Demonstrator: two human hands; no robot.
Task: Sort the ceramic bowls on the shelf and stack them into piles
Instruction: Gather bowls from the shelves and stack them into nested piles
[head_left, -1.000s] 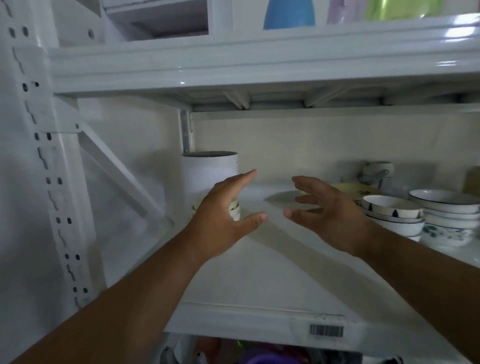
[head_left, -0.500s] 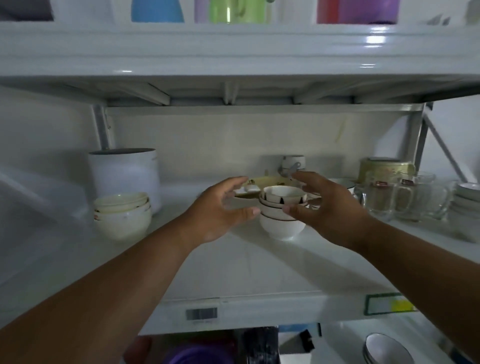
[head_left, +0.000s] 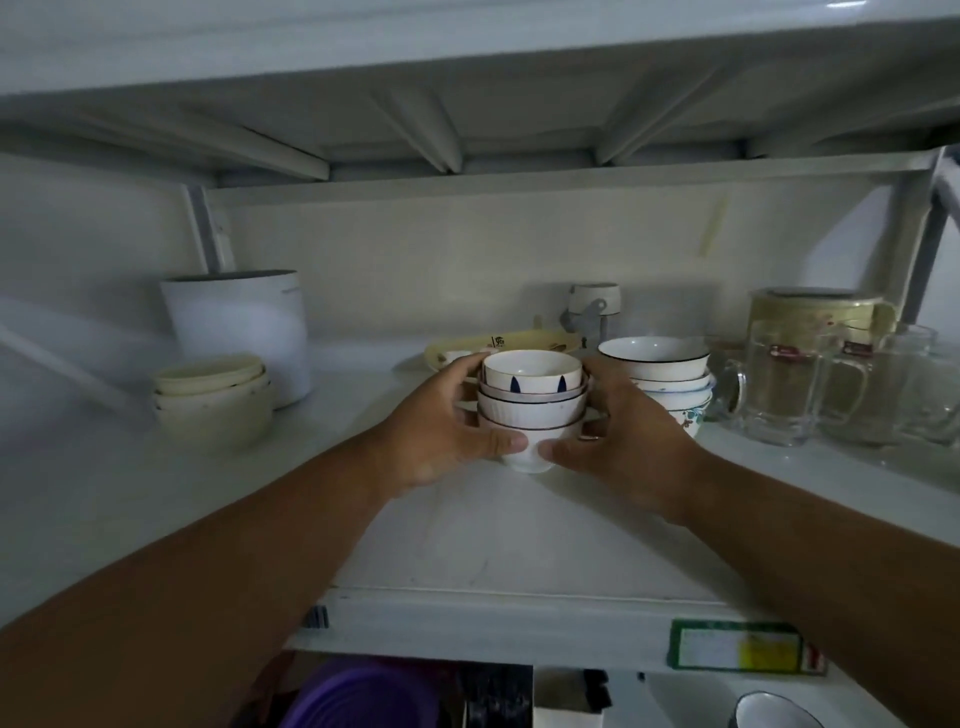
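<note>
Both hands have closed in since a moment ago, and now the left hand (head_left: 441, 441) and right hand (head_left: 628, 441) grip the small bowl stack (head_left: 532, 402) from either side, mid-shelf (head_left: 467, 545), just left of a wider bowl pile (head_left: 662, 379), cream bowls (head_left: 213, 400) sitting far left.

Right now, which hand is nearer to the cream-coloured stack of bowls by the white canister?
Left. The left hand grips the small white patterned bowl stack on the side facing the cream-coloured stack of bowls; the right hand holds the far side.
</note>
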